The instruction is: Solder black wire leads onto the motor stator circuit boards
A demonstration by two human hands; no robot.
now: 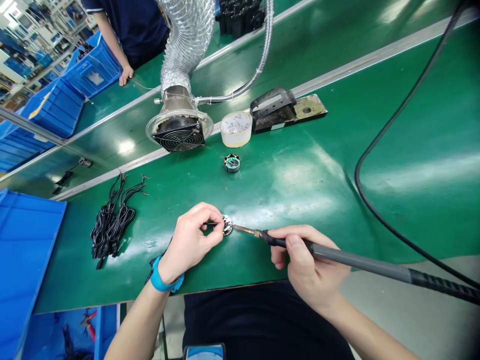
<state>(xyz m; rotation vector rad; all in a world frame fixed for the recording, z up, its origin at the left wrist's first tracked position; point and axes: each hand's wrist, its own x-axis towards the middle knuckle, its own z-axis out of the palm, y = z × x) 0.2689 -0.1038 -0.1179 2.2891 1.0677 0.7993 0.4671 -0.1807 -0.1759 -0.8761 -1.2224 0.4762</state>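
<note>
My right hand [313,265] is wrapped round a soldering iron [360,260] like a pen. The iron's tip meets the edge of a small round circuit board [227,225] low over the green bench. From the other side my left hand [197,237], with a blue wrist strap [165,279], pinches a thin black cable [210,224] against that board. The fingers hide part of the board and the cable's end. Farther back sits a second round piece with a circuit board [231,163], untouched.
Bundled black cables [112,220] lie at left near a blue bin [26,260]. A fume extractor fan [180,132] hangs above the back edge. A white tub [236,129] stands beside a soldering iron stand [277,110]. The iron's cord [360,175] loops at right. Across stands another person [131,30].
</note>
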